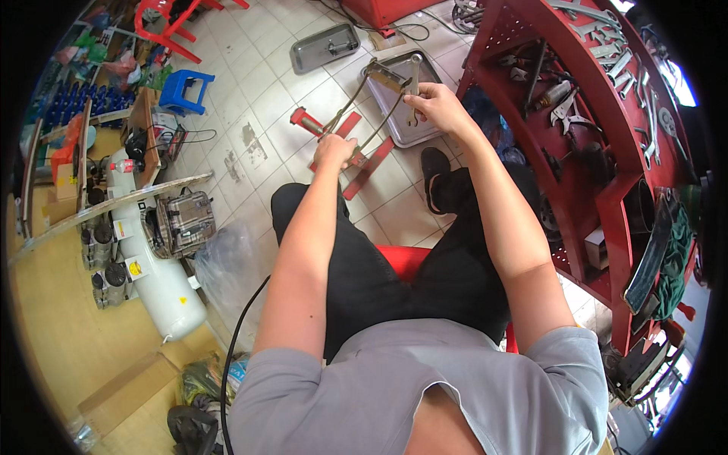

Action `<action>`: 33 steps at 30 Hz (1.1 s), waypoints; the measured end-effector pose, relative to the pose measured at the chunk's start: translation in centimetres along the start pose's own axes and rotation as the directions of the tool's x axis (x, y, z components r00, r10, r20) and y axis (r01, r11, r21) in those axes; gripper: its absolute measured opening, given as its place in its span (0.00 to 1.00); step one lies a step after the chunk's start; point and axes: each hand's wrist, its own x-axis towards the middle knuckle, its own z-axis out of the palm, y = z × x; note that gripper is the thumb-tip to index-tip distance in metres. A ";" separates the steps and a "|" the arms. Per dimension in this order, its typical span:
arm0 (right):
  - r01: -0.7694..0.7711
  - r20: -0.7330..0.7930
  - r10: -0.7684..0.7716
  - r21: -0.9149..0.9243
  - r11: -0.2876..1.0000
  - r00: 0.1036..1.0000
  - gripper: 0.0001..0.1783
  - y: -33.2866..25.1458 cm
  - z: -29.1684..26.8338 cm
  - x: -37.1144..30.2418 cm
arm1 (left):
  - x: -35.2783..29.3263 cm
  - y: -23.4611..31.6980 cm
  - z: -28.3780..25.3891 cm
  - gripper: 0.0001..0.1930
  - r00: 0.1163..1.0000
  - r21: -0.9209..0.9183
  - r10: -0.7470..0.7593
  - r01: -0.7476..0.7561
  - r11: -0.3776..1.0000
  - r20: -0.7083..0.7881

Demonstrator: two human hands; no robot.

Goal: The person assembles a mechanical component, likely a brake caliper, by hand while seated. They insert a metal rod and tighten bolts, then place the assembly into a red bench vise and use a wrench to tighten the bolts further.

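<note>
I sit with both arms stretched forward over a low red metal stand [368, 171] on the floor. My left hand [336, 152] is closed at the lower end of a metal part with long, curved rods [354, 98]. These rods rise to a brownish metal block [387, 76]; their exact kind is unclear. In my right hand [438, 106], pinched between the fingers, is a combination wrench [415, 68], upright beside that block. Behind it lies a grey metal tray [413, 135]. A red cylindrical piece [299, 116] sticks out left of my left hand.
A second grey tray [326, 49] lies farther back. To the right, a red tool rack [512, 23] carries wrenches and pliers. A blue stool [184, 92] and a red chair [163, 23] stand far left. Nearer are a white tank [163, 296] and a black cable [231, 349].
</note>
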 end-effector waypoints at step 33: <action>0.008 -0.020 -0.012 -0.186 0.983 1.000 0.15 -0.8 1.0 0.3 | 4.8 1.8 0.1 0.31 0.740 0.431 0.639 -0.516 0.740 -0.209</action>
